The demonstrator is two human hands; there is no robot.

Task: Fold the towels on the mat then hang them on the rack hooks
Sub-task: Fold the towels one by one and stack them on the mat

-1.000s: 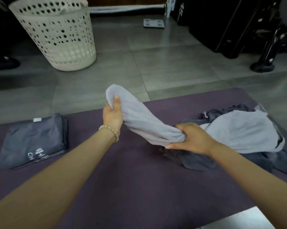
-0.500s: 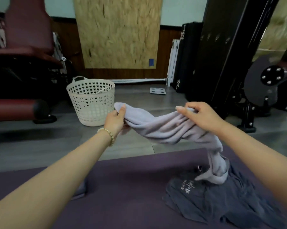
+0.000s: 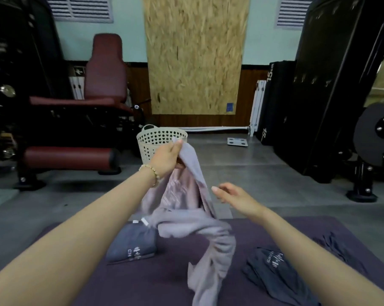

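The right hand [image 3: 237,197] has released the towel [image 3: 186,217], fingers spread just beside it. The towel hangs over the mat [image 3: 142,283] between a folded towel [image 3: 131,244] and a crumpled towel [image 3: 275,274]. The left hand [image 3: 166,157] grips its top, in front of the basket [image 3: 151,140].

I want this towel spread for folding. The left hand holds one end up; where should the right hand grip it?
Probably the edge running down from the left hand, pinched from the right, where the open right hand is close beside it. The light towel hangs bunched and twisted, so sliding down that edge to a free corner should open it.
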